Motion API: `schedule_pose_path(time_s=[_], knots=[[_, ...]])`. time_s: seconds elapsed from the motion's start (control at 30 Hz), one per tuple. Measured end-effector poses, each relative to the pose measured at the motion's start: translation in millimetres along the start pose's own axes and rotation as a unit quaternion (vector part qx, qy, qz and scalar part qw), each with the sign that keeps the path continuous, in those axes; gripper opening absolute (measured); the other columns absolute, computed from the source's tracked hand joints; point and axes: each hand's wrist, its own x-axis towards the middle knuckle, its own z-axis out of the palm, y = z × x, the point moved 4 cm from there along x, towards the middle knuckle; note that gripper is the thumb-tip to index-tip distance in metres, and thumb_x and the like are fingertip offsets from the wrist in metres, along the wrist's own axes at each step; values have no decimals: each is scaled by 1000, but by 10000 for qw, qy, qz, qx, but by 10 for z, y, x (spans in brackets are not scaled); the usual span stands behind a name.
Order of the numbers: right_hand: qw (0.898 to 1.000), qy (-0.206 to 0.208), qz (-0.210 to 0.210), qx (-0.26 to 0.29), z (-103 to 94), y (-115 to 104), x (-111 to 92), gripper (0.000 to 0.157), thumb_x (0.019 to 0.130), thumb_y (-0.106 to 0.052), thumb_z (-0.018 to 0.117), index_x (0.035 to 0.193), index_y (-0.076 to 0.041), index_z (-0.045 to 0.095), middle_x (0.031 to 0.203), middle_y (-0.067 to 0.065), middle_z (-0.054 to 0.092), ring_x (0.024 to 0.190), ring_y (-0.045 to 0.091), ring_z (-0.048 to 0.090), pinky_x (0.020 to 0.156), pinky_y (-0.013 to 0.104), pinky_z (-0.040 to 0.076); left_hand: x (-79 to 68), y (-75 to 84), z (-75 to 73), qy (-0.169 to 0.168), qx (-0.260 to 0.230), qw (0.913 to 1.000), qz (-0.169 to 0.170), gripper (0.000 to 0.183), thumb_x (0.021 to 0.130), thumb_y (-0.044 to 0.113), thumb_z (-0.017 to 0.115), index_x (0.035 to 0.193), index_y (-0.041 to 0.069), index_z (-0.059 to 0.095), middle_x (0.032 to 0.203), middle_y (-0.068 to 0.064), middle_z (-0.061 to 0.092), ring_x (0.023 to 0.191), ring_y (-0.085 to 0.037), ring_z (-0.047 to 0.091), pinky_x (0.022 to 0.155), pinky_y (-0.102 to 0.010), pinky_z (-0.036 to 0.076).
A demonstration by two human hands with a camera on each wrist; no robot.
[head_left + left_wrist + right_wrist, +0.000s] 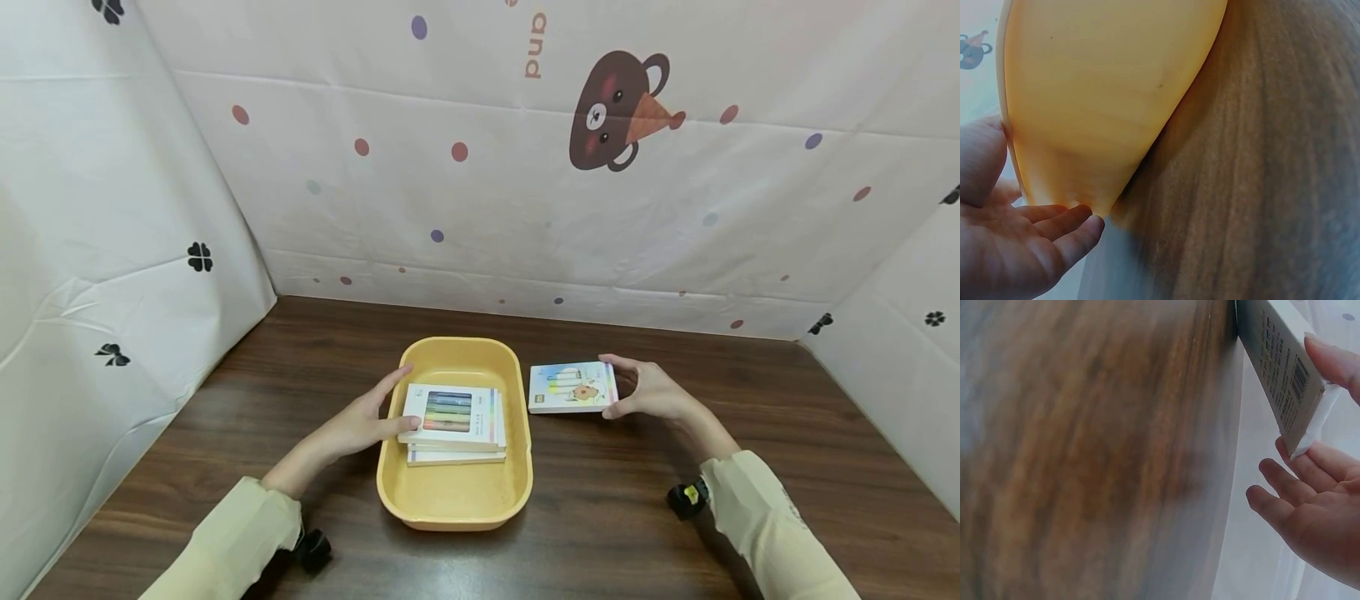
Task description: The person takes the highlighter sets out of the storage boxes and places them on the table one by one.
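In the head view a yellow plastic basin (455, 525) stands on the brown table, with my left hand (358, 427) at its left rim. The left thumb reaches over the rim to a white marker box (483, 410), which lies on other boxes inside. Seen from the left wrist, the fingers (1079, 234) curl against the basin's outer wall. Right of the basin, my right hand (651, 392) pinches a blue-and-white box (562, 387) with pens printed on it, thumb and index finger on opposite edges. In the right wrist view, its printed underside (1282, 375) shows, tilted away from the table.
The dark wood table (600, 500) runs back to a white patterned cloth (510, 208) hanging behind it. Similar cloth hangs at the left (112, 250) and right sides. Black wrist cameras sit at both cuffs, close over the table.
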Motion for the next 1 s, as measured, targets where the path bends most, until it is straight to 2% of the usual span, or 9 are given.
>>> schedule_pose_path(time_s=[0.27, 0.57, 0.83, 1.0], knots=[[9997, -83, 15, -223, 12, -32, 3, 94, 60, -14, 83, 137, 5, 33, 139, 28, 32, 128, 49, 22, 100, 58, 22, 2, -3, -2, -19, -74, 10000, 29, 84, 81, 33, 68, 146, 14, 17, 143, -21, 28, 125, -36, 32, 99, -55, 28], [9990, -251, 115, -358, 11, -27, 20, 92, 61, -9, 83, 136, 6, 32, 134, 30, 37, 128, 50, 20, 100, 60, 20, -6, -1, 1, 15, -30, 10000, 42, 83, 82, 33, 67, 146, 15, 18, 144, -21, 25, 128, -38, 28, 99, -57, 25], [9932, -174, 87, -1147, 19, -33, 54, 91, 56, -15, 85, 132, 5, 39, 125, 27, 47, 121, 41, 34, 98, 60, 22, -10, -12, -3, 29, -41, 10000, 14, 83, 82, 33, 67, 146, 16, 18, 147, -18, 23, 131, -37, 23, 100, -58, 22], [9894, -150, 129, -1441, 14, -12, 76, 90, 55, -17, 86, 131, 3, 42, 125, 27, 47, 117, 40, 37, 96, 61, 24, -6, -20, -5, 0, -89, 9999, -61, 83, 81, 34, 67, 146, 17, 18, 145, -20, 25, 129, -37, 27, 100, -57, 24]])
